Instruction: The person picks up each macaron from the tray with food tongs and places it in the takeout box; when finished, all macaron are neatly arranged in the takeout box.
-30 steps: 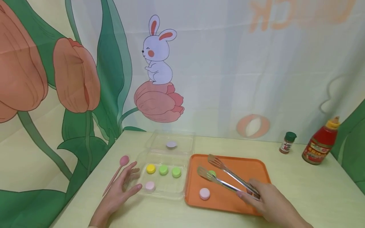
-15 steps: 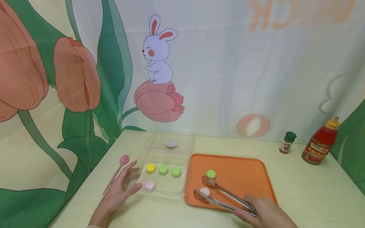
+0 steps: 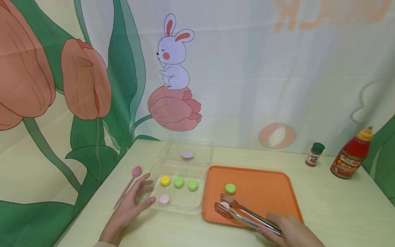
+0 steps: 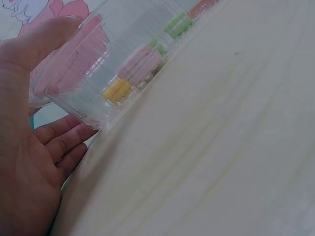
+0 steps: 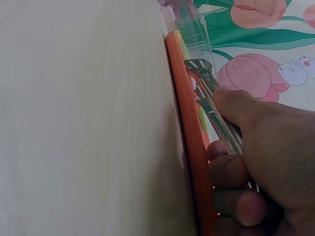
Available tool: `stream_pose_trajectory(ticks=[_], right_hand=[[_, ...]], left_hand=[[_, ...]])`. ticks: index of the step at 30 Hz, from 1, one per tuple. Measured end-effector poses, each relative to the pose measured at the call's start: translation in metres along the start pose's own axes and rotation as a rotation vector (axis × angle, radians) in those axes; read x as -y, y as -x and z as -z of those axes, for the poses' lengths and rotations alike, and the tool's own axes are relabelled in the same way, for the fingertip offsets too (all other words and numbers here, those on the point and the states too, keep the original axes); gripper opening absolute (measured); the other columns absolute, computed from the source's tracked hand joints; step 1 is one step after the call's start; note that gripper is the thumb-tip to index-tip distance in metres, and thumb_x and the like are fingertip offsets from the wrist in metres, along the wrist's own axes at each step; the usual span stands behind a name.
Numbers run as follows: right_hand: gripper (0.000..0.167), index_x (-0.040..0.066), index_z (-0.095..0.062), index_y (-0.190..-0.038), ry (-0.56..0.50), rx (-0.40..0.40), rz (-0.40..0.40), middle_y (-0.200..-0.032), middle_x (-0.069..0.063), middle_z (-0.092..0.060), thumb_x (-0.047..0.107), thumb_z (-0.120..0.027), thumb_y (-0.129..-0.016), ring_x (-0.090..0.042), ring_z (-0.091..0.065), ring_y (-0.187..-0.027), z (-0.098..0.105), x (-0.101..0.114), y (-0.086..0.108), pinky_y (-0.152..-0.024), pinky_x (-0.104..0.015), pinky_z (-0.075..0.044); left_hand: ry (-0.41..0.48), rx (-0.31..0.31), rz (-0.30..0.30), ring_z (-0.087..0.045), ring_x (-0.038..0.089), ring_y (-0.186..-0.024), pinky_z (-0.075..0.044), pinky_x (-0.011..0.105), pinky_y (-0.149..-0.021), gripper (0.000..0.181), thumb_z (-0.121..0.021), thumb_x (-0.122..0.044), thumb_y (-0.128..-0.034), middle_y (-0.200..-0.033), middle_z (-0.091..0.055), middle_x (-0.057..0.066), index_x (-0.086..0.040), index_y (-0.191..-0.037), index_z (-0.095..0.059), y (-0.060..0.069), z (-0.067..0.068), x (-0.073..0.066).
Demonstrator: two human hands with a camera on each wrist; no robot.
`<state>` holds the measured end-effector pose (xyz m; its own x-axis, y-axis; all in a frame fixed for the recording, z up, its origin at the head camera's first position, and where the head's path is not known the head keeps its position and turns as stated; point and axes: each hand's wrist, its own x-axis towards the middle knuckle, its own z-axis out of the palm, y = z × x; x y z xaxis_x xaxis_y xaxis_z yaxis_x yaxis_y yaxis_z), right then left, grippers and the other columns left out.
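Observation:
My right hand [image 3: 294, 231] grips metal tongs [image 3: 250, 218] low over the orange tray [image 3: 268, 185]. The tong tips stand on either side of a pale pink macaron [image 3: 225, 205] lying on the tray. Just behind the tips sits a green macaron [image 3: 230, 188]. My left hand [image 3: 131, 206] is at the left side of the clear plastic box [image 3: 182, 208], fingers relaxed and thumb apart. In the left wrist view the fingertips reach the box's lower edge. Inside the box are a yellow macaron [image 3: 165, 180], two green macarons [image 3: 179, 182] and a pink macaron [image 3: 164, 199].
The box's hinged lid [image 3: 197, 151] lies opened toward the back. A pink spoon [image 3: 131, 180] lies left of the box, partly behind the left hand. At the back right stand a green-capped shaker [image 3: 314, 154] and a red sauce bottle [image 3: 351, 154].
The tongs came toward me, from over the green macaron to the pink one on the tray, and their tips drew closer together around it. The left hand stayed by the box.

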<state>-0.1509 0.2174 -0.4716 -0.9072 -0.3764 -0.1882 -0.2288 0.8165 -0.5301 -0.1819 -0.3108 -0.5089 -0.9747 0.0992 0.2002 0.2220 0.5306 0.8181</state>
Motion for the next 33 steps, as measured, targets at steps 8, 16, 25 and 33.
stream_pose_trajectory(ticks=[8,16,25,33], right_hand=[[0.037,0.022,-0.068,-0.1,0.0,0.018,-0.047,-0.074,0.008,-0.055,0.058,-0.07,-0.106,-0.013,-0.054,-0.067,0.002,0.001,-0.004,-0.063,-0.033,-0.045],[0.037,0.019,-0.067,-0.101,-0.009,-0.021,-0.014,-0.074,0.008,-0.056,0.055,-0.068,-0.108,-0.011,-0.054,-0.067,0.014,0.003,0.0,-0.063,-0.031,-0.045],[0.036,0.023,-0.063,-0.093,0.01,-0.148,0.059,-0.068,0.012,-0.05,0.055,-0.071,-0.107,-0.004,-0.046,-0.059,0.033,0.021,0.0,-0.057,-0.025,-0.04],[0.04,0.026,-0.061,-0.09,-0.02,-0.193,0.181,-0.067,0.016,-0.047,0.061,-0.065,-0.108,-0.002,-0.042,-0.055,0.036,0.047,-0.016,-0.052,-0.023,-0.035]], left_hand=[[0.032,0.006,0.002,-0.059,0.038,-0.149,-0.037,0.069,-0.125,0.082,-0.079,-0.027,-0.1062,-0.162,-0.059,0.015,-0.02,-0.174,-0.033,-0.001,-0.001,-0.003],[0.05,0.015,0.009,-0.059,0.041,-0.148,-0.036,0.071,-0.124,0.083,-0.08,-0.025,-0.1054,-0.162,-0.058,0.018,-0.02,-0.174,-0.033,-0.001,-0.002,-0.004],[0.046,0.019,0.032,-0.058,0.041,-0.15,-0.035,0.071,-0.126,0.083,-0.079,-0.028,-0.1059,-0.163,-0.057,0.017,-0.022,-0.174,-0.032,-0.001,-0.001,-0.008],[0.048,0.011,0.02,-0.059,0.04,-0.148,-0.036,0.072,-0.124,0.083,-0.08,-0.027,-0.1052,-0.162,-0.059,0.017,-0.021,-0.174,-0.033,0.0,-0.001,-0.004]])
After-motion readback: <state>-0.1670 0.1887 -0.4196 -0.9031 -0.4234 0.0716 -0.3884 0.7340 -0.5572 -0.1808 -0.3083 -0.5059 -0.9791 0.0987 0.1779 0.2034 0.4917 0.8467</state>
